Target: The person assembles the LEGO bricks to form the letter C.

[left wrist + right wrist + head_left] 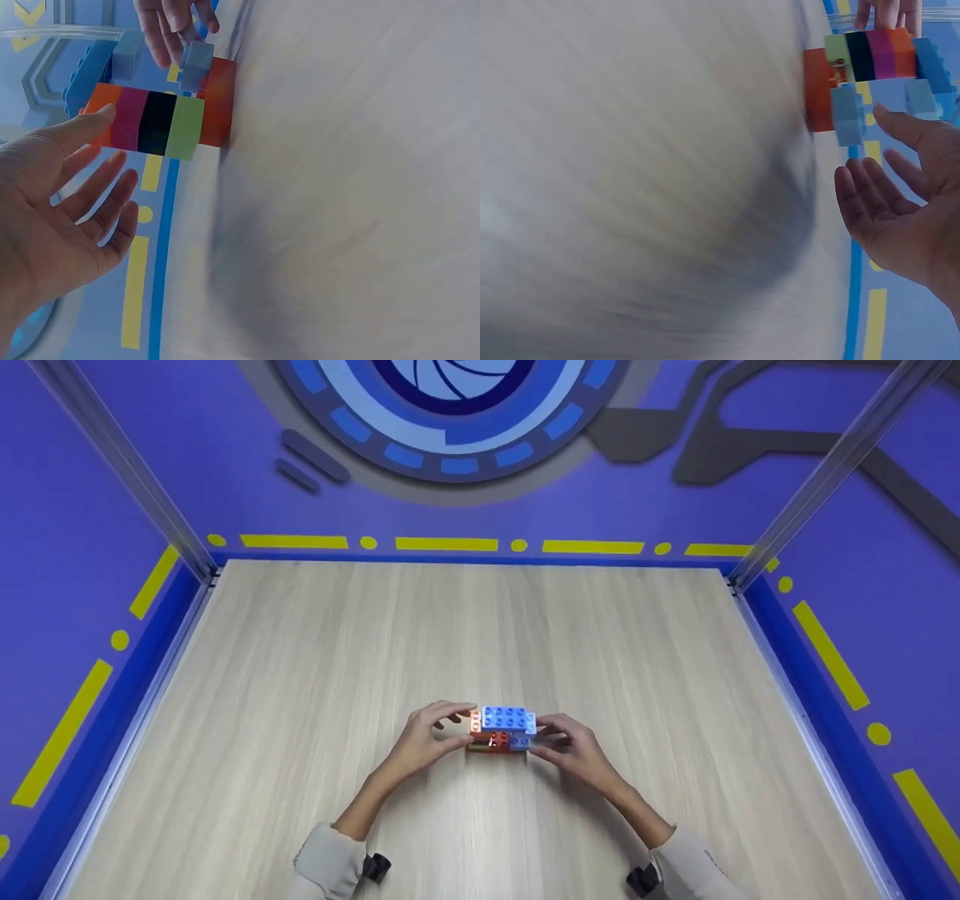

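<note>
A stack of toy building bricks stands close over the wooden table (465, 637). A blue brick (504, 717) with studs spans its top, and a red brick (219, 101) forms its bottom. Green, black, magenta and orange bricks make a column on the left; the orange brick (101, 101) is uppermost there. My left hand (424, 739) pinches this column near the orange brick, thumb in front. On the right are two light blue bricks, a lower one (847, 115) and an upper one (921, 97). My right hand (577, 750) is beside them, fingers loosely bent, thumb near their gap.
Purple-blue panels (480, 521) with yellow marks surround the table at the back and sides. Metal posts (142, 480) rise at the back corners. Light sleeves (330, 859) cover the forearms, with a small black device (376, 868) at the left wrist.
</note>
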### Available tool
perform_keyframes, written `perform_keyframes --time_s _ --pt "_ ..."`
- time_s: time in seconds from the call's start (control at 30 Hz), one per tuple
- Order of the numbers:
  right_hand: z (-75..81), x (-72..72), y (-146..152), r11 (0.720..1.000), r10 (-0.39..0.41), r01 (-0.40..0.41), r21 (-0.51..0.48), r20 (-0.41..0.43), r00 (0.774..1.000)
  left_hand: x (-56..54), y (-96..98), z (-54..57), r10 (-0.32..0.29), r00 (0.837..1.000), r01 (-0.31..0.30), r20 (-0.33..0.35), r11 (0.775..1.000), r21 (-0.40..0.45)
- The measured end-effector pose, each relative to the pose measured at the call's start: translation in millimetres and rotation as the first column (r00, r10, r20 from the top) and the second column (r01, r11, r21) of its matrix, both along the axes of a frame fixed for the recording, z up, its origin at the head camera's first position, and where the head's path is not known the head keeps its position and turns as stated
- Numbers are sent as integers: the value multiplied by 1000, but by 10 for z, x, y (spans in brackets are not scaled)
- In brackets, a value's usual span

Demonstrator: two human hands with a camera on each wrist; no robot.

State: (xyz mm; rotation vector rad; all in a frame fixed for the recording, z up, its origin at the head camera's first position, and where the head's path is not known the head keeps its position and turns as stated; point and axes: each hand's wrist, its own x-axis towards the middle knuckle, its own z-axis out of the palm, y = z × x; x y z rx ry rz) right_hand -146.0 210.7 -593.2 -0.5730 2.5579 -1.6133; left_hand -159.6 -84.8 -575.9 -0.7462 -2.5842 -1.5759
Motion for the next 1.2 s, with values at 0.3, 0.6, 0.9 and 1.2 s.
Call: perform_keyframes --time_s 0.3,0.6,0.9,1.2 --pt "-56 -16 -114 998 23 -23 63 -11 1000 -26 28 -25 -21 985 3 172 995 102" --pt "-85 -30 -218 994 27 -20 107 -58 998 -156 92 -82 42 961 -96 273 977 190" --pt "-82 -62 -302 990 -16 25 138 -70 997 -290 156 -139 91 954 -152 287 968 199" --pt "-101 -52 -295 989 -30 39 142 -66 997 -304 11 -189 -56 945 15 322 992 128"
